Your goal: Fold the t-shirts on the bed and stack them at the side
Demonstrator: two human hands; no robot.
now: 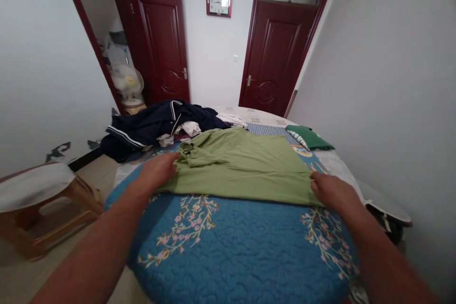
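A light green shirt (242, 164) lies spread flat across the blue floral quilt (235, 251) on the bed. My left hand (156, 171) grips the shirt's left side near the collar, fingers closed on the cloth. My right hand (329, 190) pinches the shirt's lower right corner against the quilt. Both arms reach forward over the near end of the bed.
A heap of dark navy clothes with white stripes (153, 126) and white garments lies at the far left of the bed. A folded dark green garment (309, 137) rests at the far right. A wooden stool (39, 199) stands left. Two dark red doors and a fan (128, 84) are behind.
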